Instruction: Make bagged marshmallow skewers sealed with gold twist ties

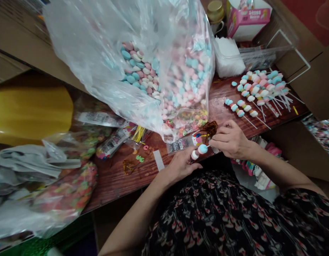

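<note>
Near the table's front edge, my left hand [179, 165] is closed around a marshmallow skewer [203, 149] with blue, white and pink pieces; its lower pieces are partly hidden by the fingers. My right hand [231, 140] pinches the thin white stick at the skewer's right end. Just beyond the hands lie a bundle of brown-gold twist ties [210, 128] and a small printed plastic bag [179, 145]. A large clear bag [100, 71] of pastel marshmallows [139, 76] stands behind them. Finished-looking skewers [263, 87] are piled on the right, with two lying apart in front.
Loose gummy letters [140, 158] and a white paper strip [158, 160] lie left of my hands. Bags of colourful gummies [71, 188] and a yellow container [31, 113] fill the left side. A pink box [248, 19] and clear plastic bin [282, 28] stand at the back right.
</note>
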### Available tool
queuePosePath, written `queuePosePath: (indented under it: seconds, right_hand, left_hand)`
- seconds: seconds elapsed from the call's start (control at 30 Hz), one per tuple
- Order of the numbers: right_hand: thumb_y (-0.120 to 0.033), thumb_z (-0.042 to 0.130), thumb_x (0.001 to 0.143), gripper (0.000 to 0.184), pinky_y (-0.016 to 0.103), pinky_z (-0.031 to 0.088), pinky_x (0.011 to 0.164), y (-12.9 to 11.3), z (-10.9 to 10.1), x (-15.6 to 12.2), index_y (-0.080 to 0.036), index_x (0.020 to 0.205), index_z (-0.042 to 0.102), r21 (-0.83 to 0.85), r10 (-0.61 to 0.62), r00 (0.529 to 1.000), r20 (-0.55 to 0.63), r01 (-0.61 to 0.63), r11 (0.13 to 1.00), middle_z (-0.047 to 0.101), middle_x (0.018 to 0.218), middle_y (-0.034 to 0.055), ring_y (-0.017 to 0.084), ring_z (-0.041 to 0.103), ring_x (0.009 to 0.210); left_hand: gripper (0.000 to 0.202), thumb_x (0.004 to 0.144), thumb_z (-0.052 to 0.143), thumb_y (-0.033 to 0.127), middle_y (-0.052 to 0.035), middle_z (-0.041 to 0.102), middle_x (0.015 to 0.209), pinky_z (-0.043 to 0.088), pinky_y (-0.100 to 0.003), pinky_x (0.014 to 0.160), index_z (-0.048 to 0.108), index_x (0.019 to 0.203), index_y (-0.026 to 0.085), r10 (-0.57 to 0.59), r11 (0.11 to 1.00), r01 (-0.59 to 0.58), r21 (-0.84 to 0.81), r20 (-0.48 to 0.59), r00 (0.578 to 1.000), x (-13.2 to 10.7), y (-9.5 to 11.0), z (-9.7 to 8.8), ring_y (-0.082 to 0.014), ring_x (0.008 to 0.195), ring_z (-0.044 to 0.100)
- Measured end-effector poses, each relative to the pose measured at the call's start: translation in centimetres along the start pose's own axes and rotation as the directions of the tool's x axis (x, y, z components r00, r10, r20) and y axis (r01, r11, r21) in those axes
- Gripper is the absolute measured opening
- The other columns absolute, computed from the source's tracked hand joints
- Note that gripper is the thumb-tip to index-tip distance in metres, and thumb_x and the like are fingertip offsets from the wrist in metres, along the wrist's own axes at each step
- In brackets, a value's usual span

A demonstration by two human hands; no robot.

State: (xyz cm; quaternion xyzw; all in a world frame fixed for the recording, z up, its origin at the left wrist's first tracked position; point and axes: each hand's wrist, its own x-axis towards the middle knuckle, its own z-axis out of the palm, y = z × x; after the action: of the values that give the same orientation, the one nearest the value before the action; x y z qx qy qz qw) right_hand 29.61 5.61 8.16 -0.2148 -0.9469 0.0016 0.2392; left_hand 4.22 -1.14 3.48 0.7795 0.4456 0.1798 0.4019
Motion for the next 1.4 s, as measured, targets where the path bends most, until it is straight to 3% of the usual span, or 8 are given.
queuePosePath:
  seconds: [0.17, 0.33, 0.5, 0.77, 1.0, 1.17, 1.27, 1.4]
  right_hand:
    - [-0.022, 0.045, 0.097, 0.019, 0.039, 0.031, 0.083, 1.3, -1.2, 0.7, -0.024, 0.092, 0.064, -0.043, -0.082, 0.997, 0.015, 0.083, 0.996, 0.066, 0.074, -0.0040, 0.013, 0.052, 0.077]
    - [-0.020, 0.047, 0.095, 0.017, 0.038, 0.032, 0.078, 0.7, -1.9, 1.0, -0.023, 0.097, 0.064, -0.034, -0.154, 0.988, 0.021, 0.154, 0.987, 0.063, 0.073, -0.0022, 0.014, 0.051, 0.074]
    - [-0.016, 0.042, 0.092, 0.022, 0.036, 0.030, 0.071, -1.5, -0.8, 0.7, -0.018, 0.086, 0.063, -0.009, -0.156, 0.987, 0.035, 0.157, 0.988, 0.060, 0.072, 0.0013, 0.015, 0.047, 0.068]
    - [-0.014, 0.046, 0.086, 0.016, 0.034, 0.028, 0.069, -3.4, 2.7, 1.1, -0.017, 0.078, 0.060, 0.040, -0.090, 0.994, 0.069, 0.088, 0.995, 0.061, 0.070, 0.0016, 0.015, 0.047, 0.065]
    - [-0.016, 0.044, 0.089, 0.018, 0.032, 0.029, 0.070, -2.6, 3.3, 0.8, -0.018, 0.084, 0.061, 0.140, -0.111, 0.994, -0.002, 0.110, 0.984, 0.059, 0.069, -0.0008, 0.013, 0.046, 0.066]
    - [-0.012, 0.044, 0.087, 0.020, 0.032, 0.028, 0.068, -1.7, 2.3, 1.2, -0.018, 0.091, 0.063, 0.091, -0.074, 0.994, -0.085, 0.082, 0.993, 0.060, 0.070, -0.0001, 0.014, 0.046, 0.066]
    - [-0.013, 0.043, 0.088, 0.020, 0.033, 0.027, 0.068, -2.0, 2.3, 1.7, -0.019, 0.084, 0.062, 0.067, -0.098, 0.993, -0.061, 0.102, 0.993, 0.059, 0.069, -0.0001, 0.014, 0.045, 0.067]
    - [-0.010, 0.043, 0.086, 0.021, 0.033, 0.027, 0.067, -2.8, 2.3, 2.0, -0.018, 0.077, 0.061, 0.049, -0.108, 0.994, -0.022, 0.109, 0.993, 0.058, 0.067, 0.0004, 0.015, 0.043, 0.066]
  left_hand:
    - [0.080, 0.074, 0.079, 0.034, -0.0062, 0.068, 0.111, 0.052, -0.034, 0.085, 0.038, 0.142, 0.022, 0.053, 0.988, -0.028, -0.154, 0.161, 0.986, -0.1, 0.8, -0.4, -0.0222, 0.093, 0.065]
    - [0.096, 0.067, 0.084, 0.035, -0.0122, 0.061, 0.130, 0.048, -0.041, 0.099, 0.034, 0.147, 0.022, -0.008, 0.969, 0.011, -0.247, 0.013, 1.000, 0.3, 1.1, 0.0, -0.0279, 0.113, 0.061]
    - [0.098, 0.071, 0.080, 0.024, -0.0011, 0.069, 0.093, 0.053, -0.034, 0.080, 0.023, 0.151, 0.021, -0.044, 0.976, 0.044, -0.214, 0.002, 0.999, 0.8, 1.1, 0.3, -0.0189, 0.083, 0.065]
    - [0.097, 0.072, 0.074, 0.017, -0.0034, 0.067, 0.096, 0.053, -0.030, 0.074, 0.020, 0.152, 0.022, 0.014, 0.987, -0.018, -0.158, -0.031, 0.999, 1.8, 1.4, 1.6, -0.0187, 0.080, 0.065]
    - [0.119, 0.060, 0.088, 0.039, -0.0080, 0.066, 0.104, 0.053, -0.035, 0.080, 0.014, 0.152, 0.021, 0.003, 0.976, -0.013, -0.216, -0.046, 0.999, 0.3, 1.3, -1.5, -0.0232, 0.089, 0.065]
    - [0.054, 0.069, 0.080, 0.031, -0.0027, 0.069, 0.094, 0.050, -0.031, 0.072, 0.058, 0.117, 0.023, -0.159, 0.987, 0.159, 0.004, -0.017, 0.987, -1.5, 0.4, -2.3, -0.0217, 0.083, 0.065]
    - [0.021, 0.074, 0.072, 0.022, 0.0018, 0.067, 0.078, 0.045, -0.025, 0.064, 0.064, 0.093, 0.021, -0.176, 0.984, 0.177, 0.015, -0.036, 0.984, -1.3, 0.2, -1.3, -0.0160, 0.070, 0.061]
    - [0.016, 0.073, 0.071, 0.024, 0.0037, 0.063, 0.071, 0.041, -0.023, 0.060, 0.062, 0.084, 0.019, -0.181, 0.983, 0.179, -0.038, -0.073, 0.981, -0.8, 0.2, -0.2, -0.0123, 0.063, 0.055]
